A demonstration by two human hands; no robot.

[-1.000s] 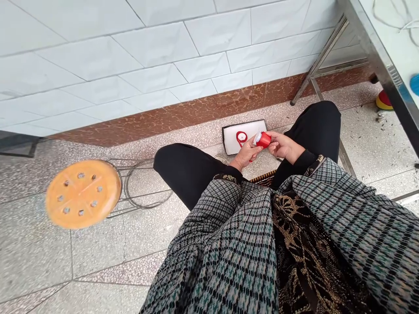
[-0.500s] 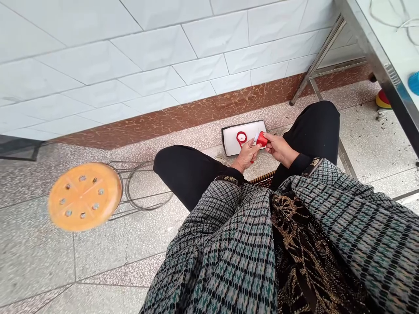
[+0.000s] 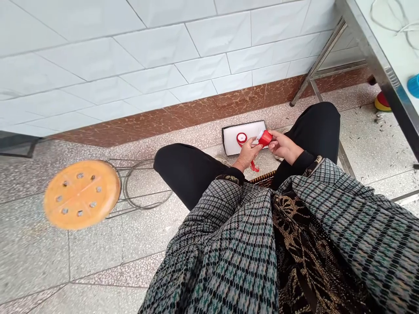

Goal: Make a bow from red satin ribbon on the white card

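Note:
I sit with my knees apart, both hands held out between them above the floor. My right hand grips a small red ribbon spool by its side. My left hand pinches the loose red ribbon end, which dangles below the fingers. Just beyond my hands a white tray with a dark rim lies on the floor by the wall. On that tray rests a second red ribbon roll.
An orange round stool on a wire frame stands on the tiled floor to my left. A steel table with slanted legs rises at the right, a red and yellow object under it. White wall tiles and a brown skirting run behind.
A length of red ribbon now hangs below my left hand; before it barely showed. The spool has shifted slightly up and right between my hands.

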